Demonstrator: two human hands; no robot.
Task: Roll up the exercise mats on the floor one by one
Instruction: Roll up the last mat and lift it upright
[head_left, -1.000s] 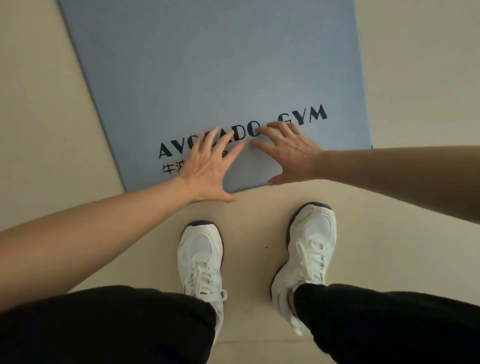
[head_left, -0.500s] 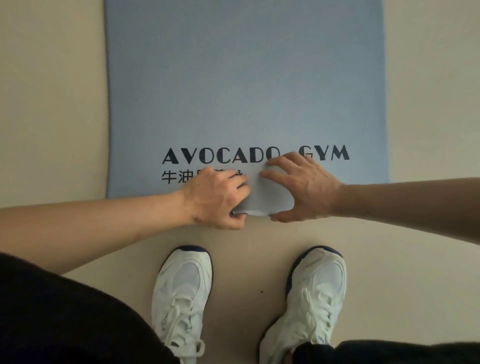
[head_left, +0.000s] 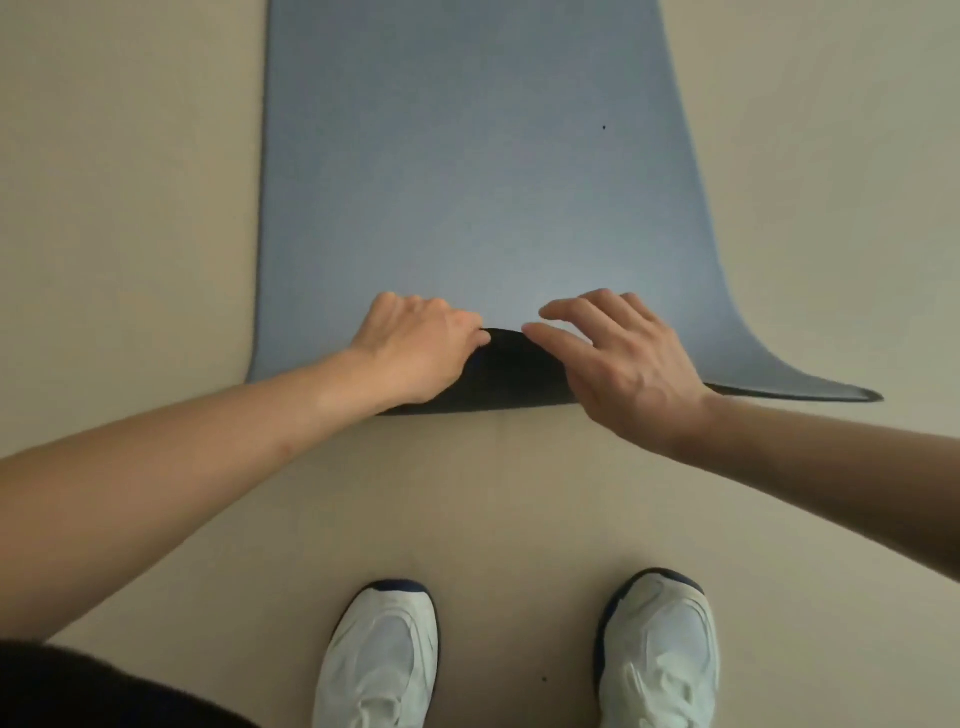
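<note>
A blue exercise mat (head_left: 467, 182) lies flat on the floor and runs away from me. Its near end is folded over in the middle, so the black underside (head_left: 511, 374) shows between my hands. My left hand (head_left: 415, 348) grips the folded edge with curled fingers. My right hand (head_left: 618, 364) lies on the fold with its fingers spread and only lightly bent. The mat's near right corner (head_left: 841, 392) stays flat on the floor.
Beige floor (head_left: 130, 208) surrounds the mat on both sides. My two white sneakers (head_left: 379, 654) (head_left: 660, 649) stand on the floor just behind the mat's near end. A dark trouser leg (head_left: 78, 691) fills the bottom left corner.
The near end of the mat has been turned over further, hiding the printed lettering and exposing the black underside. Both hands have moved forward with the fold.
</note>
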